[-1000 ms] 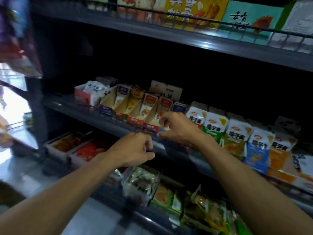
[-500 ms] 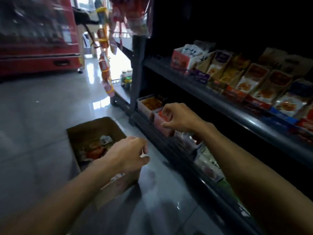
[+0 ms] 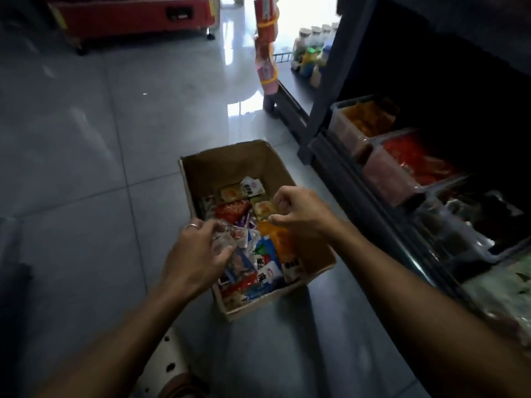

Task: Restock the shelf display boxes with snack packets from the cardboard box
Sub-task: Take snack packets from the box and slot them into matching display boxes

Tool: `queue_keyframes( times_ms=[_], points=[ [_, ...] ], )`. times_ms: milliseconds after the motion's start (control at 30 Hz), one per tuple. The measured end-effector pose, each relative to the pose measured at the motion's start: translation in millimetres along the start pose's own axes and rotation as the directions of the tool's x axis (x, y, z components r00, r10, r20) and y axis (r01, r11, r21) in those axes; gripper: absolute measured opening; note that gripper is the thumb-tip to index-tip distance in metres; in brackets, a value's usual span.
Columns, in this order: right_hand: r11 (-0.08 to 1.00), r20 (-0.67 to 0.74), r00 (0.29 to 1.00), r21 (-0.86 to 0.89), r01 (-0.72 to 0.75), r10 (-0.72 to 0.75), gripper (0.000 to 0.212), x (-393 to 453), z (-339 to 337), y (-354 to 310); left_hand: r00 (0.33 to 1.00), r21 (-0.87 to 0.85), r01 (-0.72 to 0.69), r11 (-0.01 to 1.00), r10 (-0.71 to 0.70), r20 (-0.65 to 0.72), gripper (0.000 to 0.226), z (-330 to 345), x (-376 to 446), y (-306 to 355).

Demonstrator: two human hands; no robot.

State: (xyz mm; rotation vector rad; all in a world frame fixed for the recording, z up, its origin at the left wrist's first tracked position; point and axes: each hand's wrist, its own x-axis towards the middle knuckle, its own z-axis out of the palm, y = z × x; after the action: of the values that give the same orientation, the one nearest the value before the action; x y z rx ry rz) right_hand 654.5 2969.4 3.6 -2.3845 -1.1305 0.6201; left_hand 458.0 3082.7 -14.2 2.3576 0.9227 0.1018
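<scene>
- Open-topped cardboard box [image 3: 230,165] of plain brown corrugated board on the floor, just beside the base of the dark metal shelf unit [image 3: 324,116], flaps folded away, inner walls bare and matte.
- Inside, a loose heap of snack packets [image 3: 253,254]: small, flat, glossy foil and plastic pouches in red, orange, blue, white and green, crinkled and overlapping.
- Left hand [image 3: 198,254] over the near left part of the box, fingers curled down onto a clear, crumpled packet; a firm grip cannot be told. Plain ring [image 3: 193,225] on one finger.
- Right hand [image 3: 298,211] over the box's right side, thumb and forefinger curved toward each other at a small yellow-green packet [image 3: 263,208]; contact looks like a pinch, though blurred.
- On the lowest shelf, well apart from the hands, clear rectangular plastic display tubs [image 3: 373,168] with rounded rims, one with orange packets, the next with red.
- Smooth, shiny grey floor tiles [image 3: 100,124] with glare.
- Red cabinet [image 3: 129,15] on castors at the far side.
</scene>
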Motion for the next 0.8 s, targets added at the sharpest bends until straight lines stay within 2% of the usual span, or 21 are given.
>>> queue_keyframes(
  times_ms=[167,300,400,467,533,600,633,700,733,800],
  points=[
    [0.99,0.092,0.996,0.137,-0.031,0.019,0.053,72.7,59.4,23.1,0.982,-0.02,0.132,0.991,-0.134,-0.132,0.075,22.5,46.1,-33.3],
    [0.97,0.128,0.991,0.237,-0.055,0.025,0.062,123.8,101.1,35.6,0.975,-0.127,0.157,0.979,-0.174,-0.14,0.095,39.3,77.1,-54.1],
    [0.95,0.192,0.98,0.295,-0.1,0.044,0.063,158.5,130.0,43.2,0.979,-0.259,0.131,0.957,-0.166,-0.118,0.092,50.3,88.2,-63.8],
    [0.94,0.273,0.961,0.31,-0.139,0.052,0.077,176.9,146.1,46.2,0.982,-0.305,0.101,0.947,-0.144,-0.123,0.088,54.2,91.8,-72.0],
    [0.981,0.305,0.951,0.168,-0.098,0.043,0.093,190.2,161.0,49.7,0.986,-0.333,0.088,0.939,-0.13,-0.106,0.088,53.7,92.4,-79.7],
    [0.99,0.346,0.938,-0.14,0.013,0.036,0.102,189.0,172.3,50.7,0.989,-0.354,0.086,0.931,-0.123,-0.082,0.088,52.2,92.0,-83.7],
    [0.967,0.383,0.923,-0.242,0.076,0.024,0.1,180.8,176.2,49.6,0.99,-0.356,0.087,0.93,-0.121,-0.075,0.087,52.0,92.2,-84.3],
    [0.935,0.451,0.893,-0.317,0.159,0.001,0.091,163.5,184.2,47.5,0.989,-0.36,0.095,0.928,-0.129,-0.073,0.088,51.9,92.5,-85.7],
    [0.944,0.468,0.883,-0.299,0.141,0.017,0.082,157.8,184.8,47.0,0.988,-0.361,0.103,0.927,-0.137,-0.07,0.088,51.5,92.2,-86.2],
    [0.99,0.485,0.874,-0.136,0.041,0.031,0.055,159.6,179.2,47.5,0.987,-0.357,0.116,0.927,-0.147,-0.059,0.09,50.0,91.4,-87.8]
  ],
)
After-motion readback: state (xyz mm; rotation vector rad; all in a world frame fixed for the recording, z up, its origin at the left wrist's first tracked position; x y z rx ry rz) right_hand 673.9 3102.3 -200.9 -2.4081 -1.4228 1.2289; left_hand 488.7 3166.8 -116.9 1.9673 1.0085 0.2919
